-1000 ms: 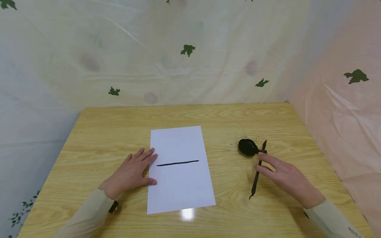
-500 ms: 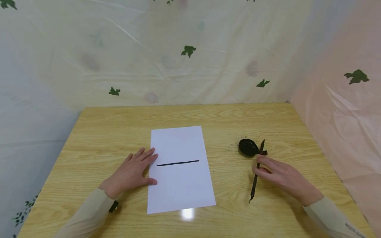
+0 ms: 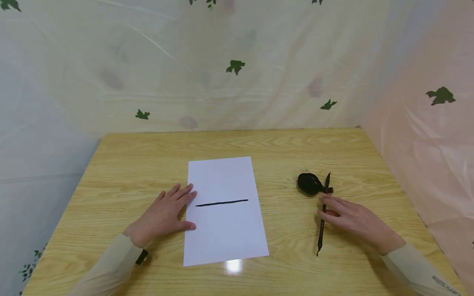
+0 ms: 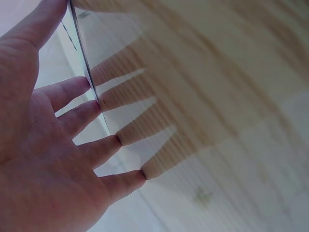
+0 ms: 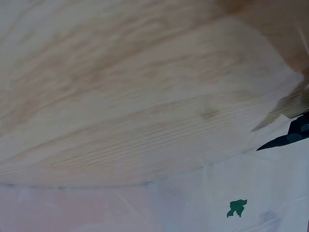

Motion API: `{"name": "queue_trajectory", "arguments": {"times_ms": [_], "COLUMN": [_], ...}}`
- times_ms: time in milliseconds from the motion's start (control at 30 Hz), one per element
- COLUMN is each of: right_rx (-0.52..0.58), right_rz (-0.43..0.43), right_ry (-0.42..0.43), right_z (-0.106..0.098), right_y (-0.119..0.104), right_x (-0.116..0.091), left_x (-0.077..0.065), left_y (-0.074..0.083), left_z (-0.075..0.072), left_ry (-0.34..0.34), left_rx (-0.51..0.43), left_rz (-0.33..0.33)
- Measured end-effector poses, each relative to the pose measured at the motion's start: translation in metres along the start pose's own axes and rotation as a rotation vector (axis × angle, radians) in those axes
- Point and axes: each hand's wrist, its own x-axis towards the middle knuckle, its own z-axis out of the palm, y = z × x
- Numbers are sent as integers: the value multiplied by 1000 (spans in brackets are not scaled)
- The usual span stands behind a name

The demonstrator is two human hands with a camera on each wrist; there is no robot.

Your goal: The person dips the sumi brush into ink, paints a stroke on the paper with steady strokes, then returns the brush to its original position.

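Observation:
My left hand [image 3: 163, 216] lies spread at the left edge of a white paper sheet [image 3: 229, 234], thumb and fingertips on it. One black stroke [image 3: 222, 203] crosses the sheet's middle. In the left wrist view, the straight fingers [image 4: 108, 147] meet their reflection in the glossy table. To the right, my right hand [image 3: 357, 224] pinches a dark ink brush [image 3: 321, 236] between thumb and fingers. The bristle tip points away from me, and the brush crosses the short handle of a black spoon-shaped ink dish [image 3: 308, 183]. The right wrist view shows the brush's pointed tip [image 5: 277, 142] at its right edge.
The wooden table [image 3: 129, 164] carries small black specks around the dish. Pale sheeting [image 3: 237, 98] with green leaf-like prints hangs behind the table and at both sides. A light reflection [image 3: 233, 266] shines just below the paper.
My right hand has drawn slightly back toward me with the brush, whose lower end has swung a little right. The dish handle shows more clearly. The left hand and paper stay put.

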Motion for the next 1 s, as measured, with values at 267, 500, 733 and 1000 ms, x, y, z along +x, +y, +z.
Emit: {"name": "queue_trajectory", "arguments": {"times_ms": [267,500,733,1000], "right_rx": [-12,-21,6,6], "right_rz": [-30,-36,-36,-38], "right_ry": [-14,-36,-37,-28], "right_z": [1,3,3,4], "right_y": [2,3,5,7], "right_x": [-4,-5,-6,-13], "left_x": [-1,-3,-2,-1], "left_y": [1,2,3,7], "left_z": [-1,0,0,-3], "left_ry": [0,2,-6,-24], "left_rx": [8,7,4,8], "left_rz": [-7,-14,-23,-28]}}
